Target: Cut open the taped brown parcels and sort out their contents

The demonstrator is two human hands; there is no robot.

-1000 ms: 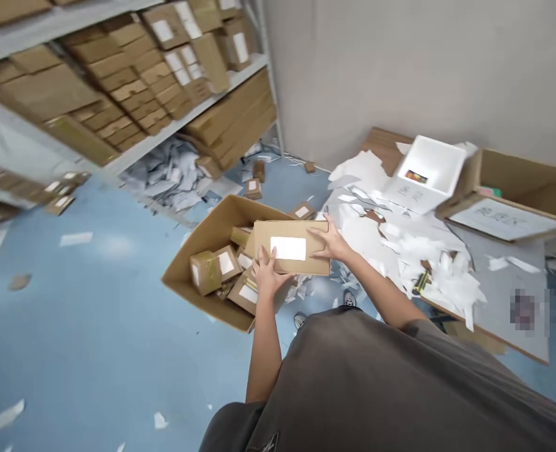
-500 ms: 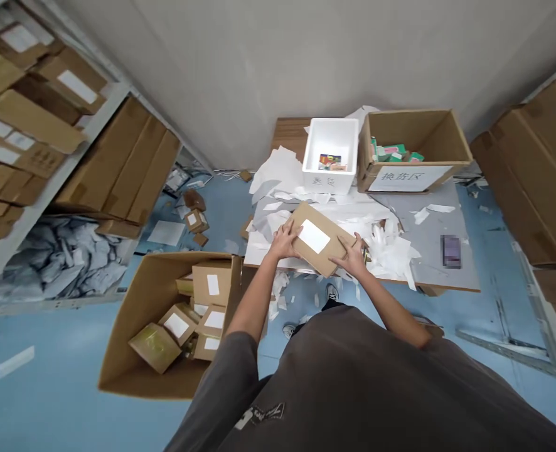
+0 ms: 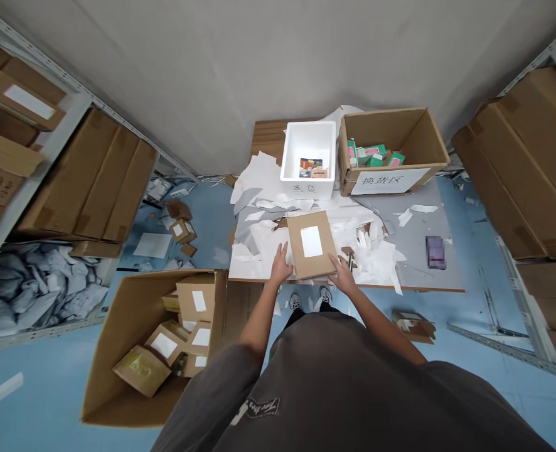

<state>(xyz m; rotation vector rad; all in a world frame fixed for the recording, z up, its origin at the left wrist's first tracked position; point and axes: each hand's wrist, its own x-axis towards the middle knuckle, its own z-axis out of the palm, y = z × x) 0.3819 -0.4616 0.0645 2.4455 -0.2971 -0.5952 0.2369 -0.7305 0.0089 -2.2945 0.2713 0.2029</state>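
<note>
A closed, flat, rectangular brown cardboard box (image 3: pixel 312 261), white paper label (image 3: pixel 311 242) facing up, sits slightly askew at the grey tabletop's (image 3: pixel 412 242) near edge.

A flat brown carton (image 3: pixel 312 245) lies at the near edge of the surface (image 3: pixel 412 257), left of that edge's middle. The fingers of the right hand (image 3: pixel 344 275) meet the carton's near right corner; the left hand (image 3: pixel 282 267) is at its left side, contact being difficult to judge. Toward the far edge stand a white tub (image 3: pixel 309 138) and an open box (image 3: pixel 391 182) containing green packets (image 3: pixel 376 157). Torn white paper (image 3: pixel 378 256) covers much of the surface's left half and middle.
</note>
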